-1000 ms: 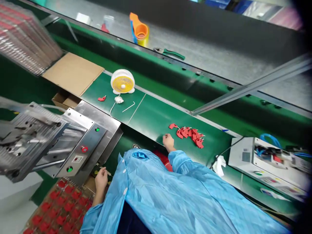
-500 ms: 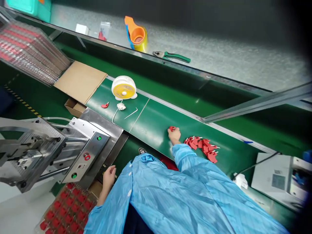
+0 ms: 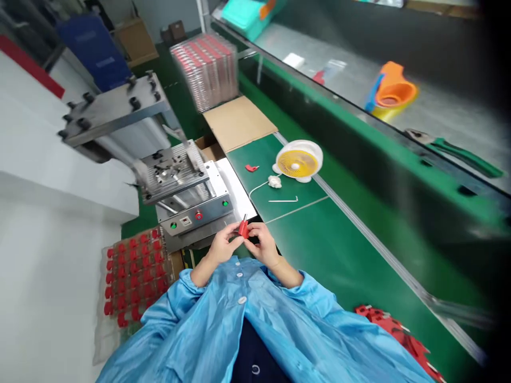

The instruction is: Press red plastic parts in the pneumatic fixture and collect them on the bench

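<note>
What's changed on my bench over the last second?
Your right hand took a red piece from the bench and brought it left, in front of your body. Your left hand came inward to meet it, and both now hold the piece. The camera view swung left. The fan, L-shaped rod and lone red part stayed put.

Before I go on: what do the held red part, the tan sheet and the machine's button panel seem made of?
Red part: probably plastic, low-sheen, judging by its solid colour. Tan sheet: likely cardboard, matte, given its flat papery tone. Button panel: apparently metal, satin grey, though possibly painted.
</note>
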Tool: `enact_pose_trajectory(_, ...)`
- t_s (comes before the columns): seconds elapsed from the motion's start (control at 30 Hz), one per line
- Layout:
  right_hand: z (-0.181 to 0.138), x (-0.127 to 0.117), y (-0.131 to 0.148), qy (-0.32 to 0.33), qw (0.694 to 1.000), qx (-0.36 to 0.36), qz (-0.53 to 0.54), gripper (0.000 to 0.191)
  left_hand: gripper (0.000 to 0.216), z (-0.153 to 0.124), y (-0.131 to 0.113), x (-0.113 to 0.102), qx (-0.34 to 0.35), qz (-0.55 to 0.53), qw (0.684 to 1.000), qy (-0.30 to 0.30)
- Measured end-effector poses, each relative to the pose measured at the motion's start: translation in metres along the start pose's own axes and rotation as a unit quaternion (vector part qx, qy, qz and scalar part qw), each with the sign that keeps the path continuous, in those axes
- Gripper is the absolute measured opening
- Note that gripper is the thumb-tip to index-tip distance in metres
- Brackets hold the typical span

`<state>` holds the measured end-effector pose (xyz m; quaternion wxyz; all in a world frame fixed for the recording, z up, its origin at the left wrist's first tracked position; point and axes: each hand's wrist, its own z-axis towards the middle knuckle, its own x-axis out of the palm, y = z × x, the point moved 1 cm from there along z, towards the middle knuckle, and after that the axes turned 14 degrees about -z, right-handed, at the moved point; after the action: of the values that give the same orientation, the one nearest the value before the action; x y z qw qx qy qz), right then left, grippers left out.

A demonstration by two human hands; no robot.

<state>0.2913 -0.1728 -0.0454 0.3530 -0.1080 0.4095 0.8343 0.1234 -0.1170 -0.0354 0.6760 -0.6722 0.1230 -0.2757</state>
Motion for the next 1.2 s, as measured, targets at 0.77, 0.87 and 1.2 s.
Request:
enact_pose_trajectory(0.77,0.009,0.173,0.118,0.306,0.931,-0.075,0.184,0.017,0.036,-0.166,-0.040,-0.129,0.121,0.128,0.917,-0.357)
enact_pose_trajectory(0.87,0.005,0.187,0.131,0.338,0.916,-0.024,0.217,0.018,0.034,-0.179,-0.044,-0.141,0.122,0.144,0.910,-0.369)
enact_pose_trajectory(1.2,0.003,0.180,0.123,0.364,0.905,0.140,0.167,0.029,0.030,-0.074,-0.109,-0.201,0.218,0.327,0.896,-0.208)
